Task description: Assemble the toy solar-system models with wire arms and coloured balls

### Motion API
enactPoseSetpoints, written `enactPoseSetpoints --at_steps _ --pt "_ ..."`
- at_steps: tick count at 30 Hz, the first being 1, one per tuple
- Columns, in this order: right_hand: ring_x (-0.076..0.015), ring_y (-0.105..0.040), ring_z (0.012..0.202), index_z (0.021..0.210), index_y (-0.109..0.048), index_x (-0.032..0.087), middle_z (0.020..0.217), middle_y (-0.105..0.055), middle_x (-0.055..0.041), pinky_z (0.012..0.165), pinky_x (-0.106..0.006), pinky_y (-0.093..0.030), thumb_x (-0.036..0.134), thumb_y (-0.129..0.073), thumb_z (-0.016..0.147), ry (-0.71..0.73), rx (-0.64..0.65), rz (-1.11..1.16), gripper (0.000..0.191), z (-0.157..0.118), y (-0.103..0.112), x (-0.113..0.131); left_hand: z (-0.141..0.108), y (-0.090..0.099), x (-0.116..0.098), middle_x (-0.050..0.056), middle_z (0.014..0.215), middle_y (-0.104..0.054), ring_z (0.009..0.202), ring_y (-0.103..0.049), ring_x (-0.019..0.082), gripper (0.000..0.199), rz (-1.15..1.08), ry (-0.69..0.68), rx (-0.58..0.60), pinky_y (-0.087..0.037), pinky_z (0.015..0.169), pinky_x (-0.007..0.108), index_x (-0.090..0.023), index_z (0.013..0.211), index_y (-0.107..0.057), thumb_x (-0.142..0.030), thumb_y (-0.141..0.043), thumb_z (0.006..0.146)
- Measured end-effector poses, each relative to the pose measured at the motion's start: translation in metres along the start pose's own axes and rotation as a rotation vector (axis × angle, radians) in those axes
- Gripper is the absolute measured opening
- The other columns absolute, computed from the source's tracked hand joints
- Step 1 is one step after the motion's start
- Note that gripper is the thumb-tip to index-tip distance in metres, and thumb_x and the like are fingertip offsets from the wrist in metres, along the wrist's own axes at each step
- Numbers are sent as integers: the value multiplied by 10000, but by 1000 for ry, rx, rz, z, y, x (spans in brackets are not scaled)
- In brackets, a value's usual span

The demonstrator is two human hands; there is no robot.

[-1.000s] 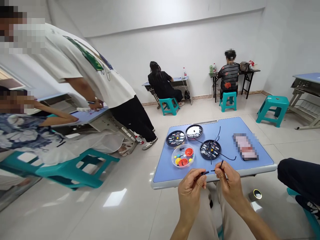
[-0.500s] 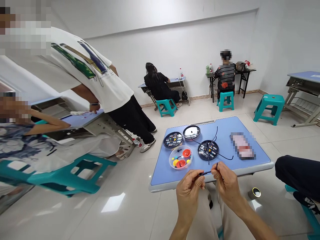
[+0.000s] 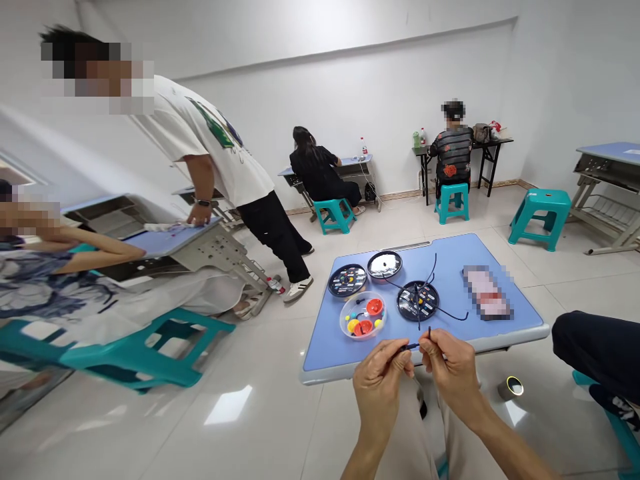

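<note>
**Item: dark thin rod, held in two hands**

Dark thin rod point(image 3: 411, 347), being pinched just above the near edge of the worktop: left hand point(image 3: 380, 393) is closed on one end, right hand point(image 3: 450, 370) closed on the other. Blue worktop point(image 3: 320, 350) is carrying a black disc point(image 3: 418, 301) with black wires point(image 3: 453, 315) trailing across it, a clear round tray point(image 3: 363, 315) holding red and yellow parts point(image 3: 375, 307), a second black disc point(image 3: 347, 281), a silver-faced dish point(image 3: 385, 265), and a flat object point(image 3: 487, 292), too blurred to identify.
</note>
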State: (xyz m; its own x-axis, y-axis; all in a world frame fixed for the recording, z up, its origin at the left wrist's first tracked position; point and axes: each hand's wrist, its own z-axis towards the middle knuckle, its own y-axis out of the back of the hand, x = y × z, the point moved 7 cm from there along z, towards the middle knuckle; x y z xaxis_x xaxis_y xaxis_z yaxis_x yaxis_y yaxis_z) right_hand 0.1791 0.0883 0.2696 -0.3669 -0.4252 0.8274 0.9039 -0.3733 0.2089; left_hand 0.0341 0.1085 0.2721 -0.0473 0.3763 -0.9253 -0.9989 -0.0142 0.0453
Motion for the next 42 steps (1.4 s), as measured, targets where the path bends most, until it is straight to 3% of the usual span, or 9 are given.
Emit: enactPoseSetpoints --at_steps 8,11,16,24,28,35,42 --pt "-112 -474 438 607 -532 210 487 -499 34 464 -233 -366 322 -482 932 -164 -74 19 348 -11 -10 -24 -8 -6 19 -29 594 -656 513 -601 125 97 -29 103 -81 -546 531 241 -217 841 -768 -252 -717 766" --pt "-119 -466 452 608 -531 209 497 -504 27 463 -236 -365 349 -482 928 -191 -62 7 353 -10 -9 -30 -4 -10 28 -14 615 -656 514 -604 130 131 -73 166 -43 -547 522 247 -195 846 -765 -280 -731 751" --pt "-121 -473 491 699 -561 201 589 -542 11 481 -238 -385 390 -472 938 -230 61 41 318 7 -5 -35 12 -19 32 24 722 -674 572 -620 136 259 -135 251 54 -557 571 266 -167 953 -746 -311 -734 738" --pt "-120 -459 479 672 -542 210 557 -512 29 457 -234 -394 385 -534 877 -252 215 131 270 54 2 -31 43 -28 20 7 691 -623 560 -578 122 164 22 60 94 -503 548 246 -180 893 -732 -292 -652 804" --pt "-118 -469 490 750 -599 199 568 -536 41 458 -229 -396 321 -596 797 -286 272 178 130 75 -1 -39 65 -34 27 10 696 -627 559 -558 125 179 61 34 77 -477 521 241 -181 910 -738 -287 -640 805" --pt "-118 -468 500 625 -583 189 529 -518 41 472 -230 -357 235 -564 714 -260 237 3 103 133 0 -65 116 -54 39 26 742 -630 658 -575 137 113 154 -55 95 -465 601 242 -187 806 -759 -243 -675 754" --pt "-104 -482 450 661 -601 179 509 -535 45 417 -210 -372 201 -563 689 -325 339 44 52 155 -13 -80 128 -54 48 11 733 -609 637 -542 122 125 193 -71 102 -422 590 233 -186 836 -755 -192 -649 769"
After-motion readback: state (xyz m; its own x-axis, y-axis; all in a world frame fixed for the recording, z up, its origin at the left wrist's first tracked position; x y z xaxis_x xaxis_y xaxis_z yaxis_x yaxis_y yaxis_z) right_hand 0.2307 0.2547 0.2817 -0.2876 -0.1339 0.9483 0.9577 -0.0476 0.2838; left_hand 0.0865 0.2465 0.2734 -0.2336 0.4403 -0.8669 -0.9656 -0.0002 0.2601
